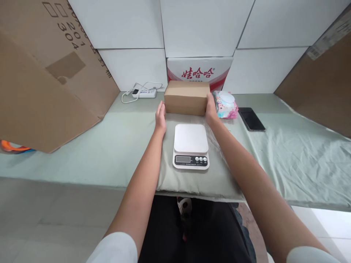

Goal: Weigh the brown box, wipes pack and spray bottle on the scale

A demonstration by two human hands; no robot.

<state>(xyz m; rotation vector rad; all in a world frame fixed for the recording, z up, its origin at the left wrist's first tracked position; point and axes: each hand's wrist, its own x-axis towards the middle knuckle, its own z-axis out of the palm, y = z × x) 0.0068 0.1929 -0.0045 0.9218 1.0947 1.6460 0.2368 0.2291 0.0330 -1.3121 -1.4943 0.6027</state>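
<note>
Both hands press flat against the short ends of a small brown cardboard box point(187, 97), fingers held together and straight: the left hand point(160, 117) on its left end, the right hand point(210, 107) on its right end, the box clamped between the palms. The box sits at the far edge of a folded grey-green cloth pad point(192, 179) on the cloth-covered table point(95, 146) (whether it is lifted or resting cannot be told). Just in front of it, between the forearms, stands a white digital kitchen scale point(191, 146). A pink pack of wet wipes point(226, 104) lies just beside the right hand, with a black phone point(251, 119) further right. Behind the box leans a red-and-white carton point(199, 69); a white power strip point(144, 93) lies to the left.
</note>
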